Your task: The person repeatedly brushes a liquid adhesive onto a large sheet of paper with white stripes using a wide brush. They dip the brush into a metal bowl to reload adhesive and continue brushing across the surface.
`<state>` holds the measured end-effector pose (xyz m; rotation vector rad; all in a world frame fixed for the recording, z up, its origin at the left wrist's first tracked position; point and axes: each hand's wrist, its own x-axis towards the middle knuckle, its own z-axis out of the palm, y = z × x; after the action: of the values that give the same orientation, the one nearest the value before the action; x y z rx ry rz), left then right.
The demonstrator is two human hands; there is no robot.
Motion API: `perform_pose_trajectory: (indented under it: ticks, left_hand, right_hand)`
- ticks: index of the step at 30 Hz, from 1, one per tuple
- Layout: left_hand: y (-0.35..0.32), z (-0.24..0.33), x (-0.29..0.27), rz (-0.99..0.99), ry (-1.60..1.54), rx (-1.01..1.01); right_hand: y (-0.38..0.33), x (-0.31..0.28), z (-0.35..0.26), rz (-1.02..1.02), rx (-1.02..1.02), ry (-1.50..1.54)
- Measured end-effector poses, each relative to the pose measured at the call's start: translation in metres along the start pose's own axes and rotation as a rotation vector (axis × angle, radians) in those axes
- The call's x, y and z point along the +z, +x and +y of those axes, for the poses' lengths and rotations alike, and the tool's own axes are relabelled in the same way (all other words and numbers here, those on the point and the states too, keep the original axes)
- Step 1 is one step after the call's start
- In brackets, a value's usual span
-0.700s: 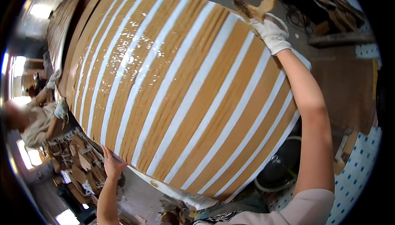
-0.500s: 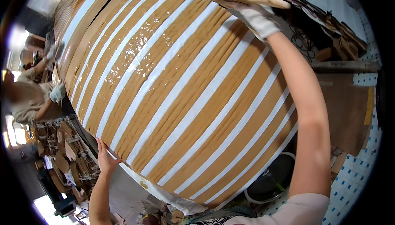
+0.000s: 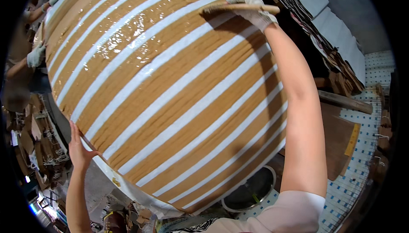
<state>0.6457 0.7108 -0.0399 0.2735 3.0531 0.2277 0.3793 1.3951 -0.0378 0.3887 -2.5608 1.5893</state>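
Note:
A wide striped sheet point(image 3: 187, 89) with brown and white bands fills the middle of the view, its upper left part glossy and wet-looking. In a white knitted glove, my right hand point(image 3: 254, 14) grips a brush point(image 3: 219, 8) with a pale wooden handle. The brush's dark bristle end lies over the sheet's far right part. My left hand point(image 3: 81, 150) is bare and rests at the sheet's left edge, fingers stretched along it and thumb spread onto the rim.
At the far left, a co-worker's gloved hands point(image 3: 36, 55) are at the sheet's edge. A round dark container point(image 3: 251, 190) stands below the sheet's near right edge. Stacked sheets point(image 3: 315, 32) lie at the far right, and cardboard scraps point(image 3: 40, 147) heap up at left.
My right hand has brought the brush from beyond the sheet's far edge onto its surface. My left hand stays at the edge. The whole view has shifted, with the sheet lying further left.

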Motion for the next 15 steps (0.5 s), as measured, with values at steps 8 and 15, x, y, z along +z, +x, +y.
perform_pose_trajectory:
  ticks: [8,15]
  left_hand:
    - [0.000,0.006,0.003,-0.012,-0.043,-0.049]
    - [0.001,0.008,0.005,0.030,-0.098,-0.057]
  right_hand:
    - [-0.206,-0.052,-0.044,-0.271,-0.225,-0.592]
    - [-0.283,-0.078,-0.050,-0.589,0.151,-0.685]
